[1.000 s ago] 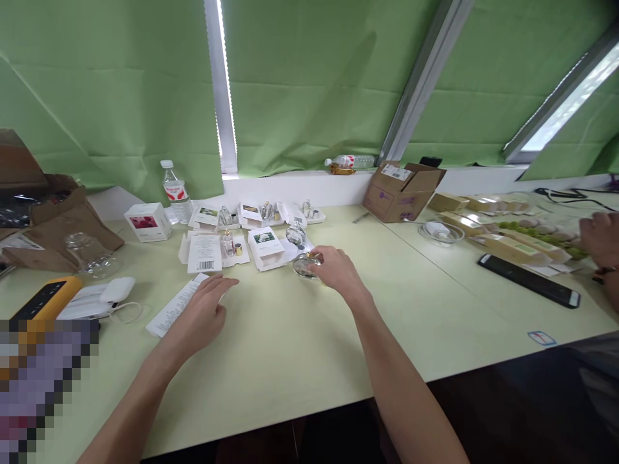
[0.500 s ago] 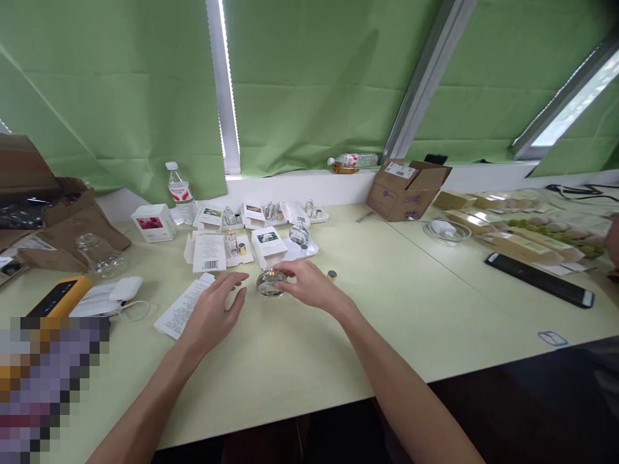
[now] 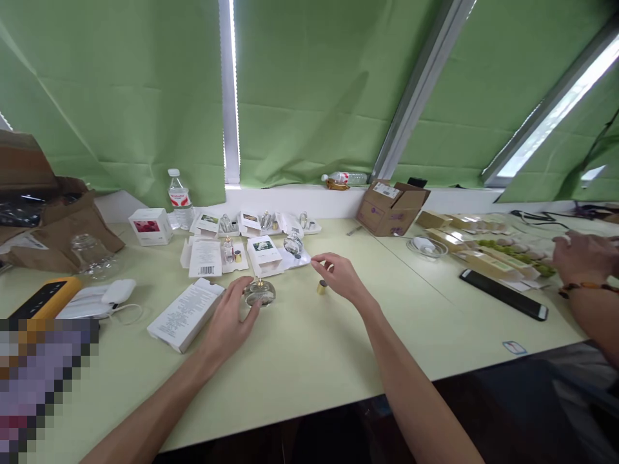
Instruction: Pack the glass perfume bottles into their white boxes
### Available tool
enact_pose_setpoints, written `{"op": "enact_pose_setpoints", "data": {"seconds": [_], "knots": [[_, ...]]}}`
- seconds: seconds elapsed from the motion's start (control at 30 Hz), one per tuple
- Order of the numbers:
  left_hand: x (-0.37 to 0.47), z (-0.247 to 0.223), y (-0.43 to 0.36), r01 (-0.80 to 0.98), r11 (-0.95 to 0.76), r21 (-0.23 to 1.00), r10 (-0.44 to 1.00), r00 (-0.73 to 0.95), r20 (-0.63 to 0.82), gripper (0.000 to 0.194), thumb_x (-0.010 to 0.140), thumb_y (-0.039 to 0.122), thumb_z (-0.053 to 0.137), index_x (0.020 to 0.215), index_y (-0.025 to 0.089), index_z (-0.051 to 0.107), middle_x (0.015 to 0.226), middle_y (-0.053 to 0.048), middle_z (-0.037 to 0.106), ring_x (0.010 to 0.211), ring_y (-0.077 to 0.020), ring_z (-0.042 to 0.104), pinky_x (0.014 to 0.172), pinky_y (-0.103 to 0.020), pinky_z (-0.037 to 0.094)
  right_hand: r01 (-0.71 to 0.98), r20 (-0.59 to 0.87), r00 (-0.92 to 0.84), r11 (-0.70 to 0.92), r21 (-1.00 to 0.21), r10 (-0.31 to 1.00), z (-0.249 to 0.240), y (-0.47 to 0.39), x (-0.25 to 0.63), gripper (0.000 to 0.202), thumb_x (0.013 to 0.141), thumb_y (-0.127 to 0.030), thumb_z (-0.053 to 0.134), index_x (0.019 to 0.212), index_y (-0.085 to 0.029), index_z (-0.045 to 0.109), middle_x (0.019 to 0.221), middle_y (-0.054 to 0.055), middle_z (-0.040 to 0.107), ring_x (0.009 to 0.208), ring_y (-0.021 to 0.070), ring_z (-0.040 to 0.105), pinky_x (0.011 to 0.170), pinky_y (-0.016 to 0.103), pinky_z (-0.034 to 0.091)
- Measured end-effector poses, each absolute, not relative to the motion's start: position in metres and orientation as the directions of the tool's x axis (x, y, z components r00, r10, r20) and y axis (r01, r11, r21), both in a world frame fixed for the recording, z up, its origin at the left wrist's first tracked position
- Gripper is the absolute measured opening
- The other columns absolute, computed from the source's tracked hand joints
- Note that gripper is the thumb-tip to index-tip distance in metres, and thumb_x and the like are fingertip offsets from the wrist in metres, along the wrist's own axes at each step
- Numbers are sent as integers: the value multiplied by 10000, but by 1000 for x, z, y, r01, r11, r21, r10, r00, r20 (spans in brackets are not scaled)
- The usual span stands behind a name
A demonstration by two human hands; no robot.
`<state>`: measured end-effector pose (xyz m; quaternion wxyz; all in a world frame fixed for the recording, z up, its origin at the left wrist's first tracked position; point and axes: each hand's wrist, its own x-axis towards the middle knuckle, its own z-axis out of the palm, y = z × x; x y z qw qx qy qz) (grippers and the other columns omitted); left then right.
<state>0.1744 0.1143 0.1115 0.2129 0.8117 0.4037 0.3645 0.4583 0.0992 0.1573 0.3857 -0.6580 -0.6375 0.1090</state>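
A clear round glass bottle (image 3: 261,294) with a gold neck stands on the pale table. The thumb and fingers of my left hand (image 3: 234,322) are round its left side. My right hand (image 3: 342,278) hovers to the right of the bottle, fingers curved and apart, holding nothing. Just below its fingers a small gold cap (image 3: 322,287) with a dark top stands on the table. A white printed box (image 3: 186,314) lies left of my left hand. Behind the bottle are opened white boxes (image 3: 264,256) and trays holding small glass bottles, one of them round (image 3: 293,243).
A water bottle (image 3: 180,201), a white box (image 3: 151,227) and a brown paper bag (image 3: 62,225) are at the back left. Rightward are a cardboard box (image 3: 389,209), a coiled white cable (image 3: 426,247), a black phone (image 3: 503,294) and another person's hand (image 3: 583,258).
My right hand has let go of the bottle and moved right, near the gold cap. My left hand has closed on the bottle. The other person's hand shows more at the right.
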Motion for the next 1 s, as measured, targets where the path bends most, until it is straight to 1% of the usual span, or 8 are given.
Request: {"op": "enact_pose_setpoints", "data": {"seconds": [0.1,0.17,0.27,0.47,0.57,0.7,0.83,1.0], "knots": [[176,109,119,472,-516,715,845,418,335,473,917,412,504,1349,238,421,1365,-105,526,1223,-274,537,1003,-425,440,747,285,146,84,-660,948,149,86,478,330,869,-444,541,995,-188,705,1057,84,687,746,163,604,722,304,495],[177,108,124,463,-478,747,858,427,284,472,908,436,510,1333,238,453,1323,-101,572,1186,-274,567,962,-412,467,737,218,137,48,-674,966,144,80,487,364,791,-474,633,993,-180,702,1003,81,688,726,165,594,680,300,496],[178,109,131,473,-448,759,867,436,241,437,902,463,510,1281,247,506,1207,-72,652,1080,-262,629,871,-372,506,714,92,99,-6,-700,991,135,80,493,363,728,-423,699,1002,-186,695,913,58,686,729,168,595,646,286,486],[184,116,139,513,-479,712,848,481,224,409,895,483,509,1221,238,539,1035,-49,709,906,-249,671,745,-338,506,682,106,62,35,-731,992,120,88,486,249,732,-307,677,945,-180,692,870,40,680,728,164,604,696,302,500],[186,116,142,504,-481,717,845,485,226,413,890,484,519,1214,229,544,1051,-57,704,899,-243,669,748,-336,503,662,124,32,72,-746,992,118,90,476,251,737,-296,675,959,-182,703,878,38,680,740,164,605,734,314,509],[187,111,146,443,-467,765,848,471,245,398,872,465,553,1189,225,570,1106,-62,693,952,-244,661,790,-341,506,609,124,-31,117,-784,992,120,94,458,327,787,-339,651,1075,-187,690,1030,63,683,854,170,634,807,312,520],[185,108,151,409,-451,794,859,441,260,369,855,434,582,1160,225,595,1128,-62,690,1019,-252,646,850,-354,499,569,67,-102,113,-814,993,122,106,443,454,815,-363,620,1217,-153,592,1039,94,675,834,166,662,728,295,542],[184,107,155,374,-443,815,857,443,263,350,861,414,576,1155,226,600,1156,-59,684,1037,-248,647,884,-361,499,607,-25,-239,130,-784,971,133,125,436,349,747,-328,678,1046,-152,649,871,43,686,767,151,634,656,252,499]]}}
